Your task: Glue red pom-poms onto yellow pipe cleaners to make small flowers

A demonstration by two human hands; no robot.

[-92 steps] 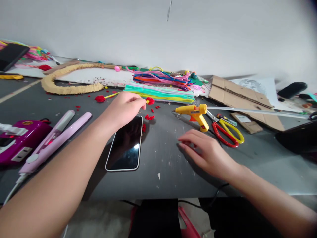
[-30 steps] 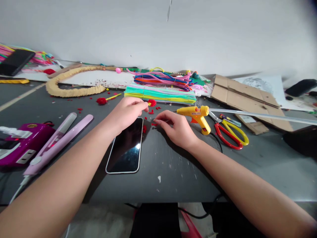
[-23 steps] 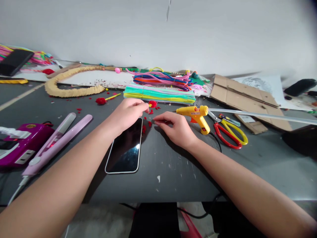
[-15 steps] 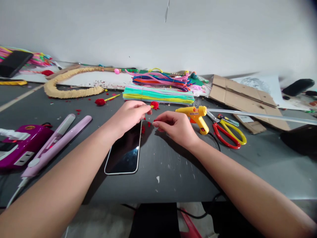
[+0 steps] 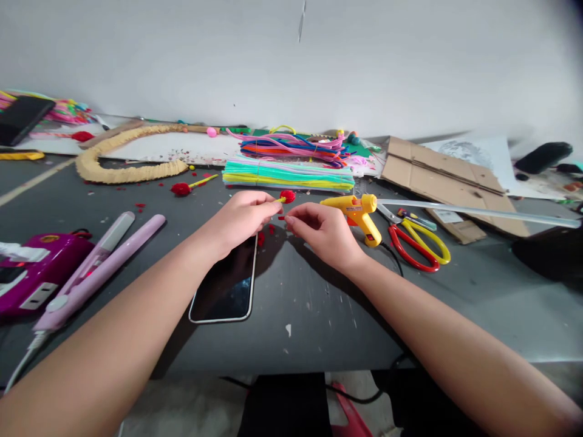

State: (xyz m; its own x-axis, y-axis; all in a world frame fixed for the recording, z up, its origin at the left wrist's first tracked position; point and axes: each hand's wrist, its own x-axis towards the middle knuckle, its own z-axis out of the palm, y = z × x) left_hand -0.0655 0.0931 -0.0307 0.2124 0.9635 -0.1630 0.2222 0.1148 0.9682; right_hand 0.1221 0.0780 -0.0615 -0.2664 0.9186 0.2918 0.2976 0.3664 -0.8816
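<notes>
- Small lettering is carried on the side of the yellow glue gun (image 5: 359,212), too small to be read.
- An oval label is borne by the purple power strip (image 5: 40,267); its writing cannot be made out.
- A white label (image 5: 449,216) is stuck on a small cardboard piece; its print is not legible.
- A grey picture is printed on the white paper (image 5: 487,159), partly covered by the folded cardboard (image 5: 446,182).
- The red-headed flower (image 5: 286,196) is held above the table (image 5: 310,334) by its yellow stem; the grip of the left hand (image 5: 250,221) is closed on it.
- A small red piece (image 5: 281,218) is pinched at the fingertips of the right hand (image 5: 325,233), just beside the flower.
- The phone (image 5: 225,291) is partly covered by the left hand and forearm.
- The glue gun is partly hidden behind the right hand; red-and-yellow-handled scissors (image 5: 419,243) are laid near it.
- Bundled coloured stems (image 5: 286,176) are set beyond both hands.
- The pink hair straightener (image 5: 102,270) is placed beside the power strip.
</notes>
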